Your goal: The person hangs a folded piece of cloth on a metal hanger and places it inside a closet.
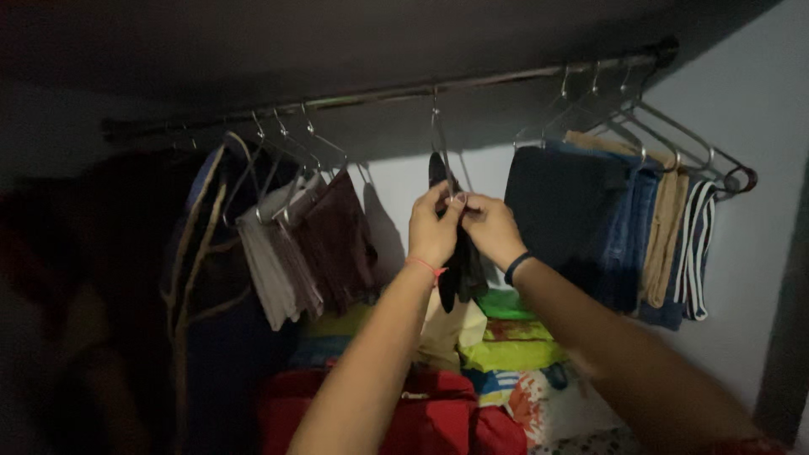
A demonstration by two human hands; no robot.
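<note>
The black cloth could slide off its wire hanger if either hand lets go too soon, since it drapes narrowly and hangs long. The hanger could also swing on the rod and bump the brown cloth beside it. The left hand pinches the cloth's top edge with fingers pressed together; the right hand pinches the same edge from the other side. The cloth hangs between and below both hands, touching them.
</note>
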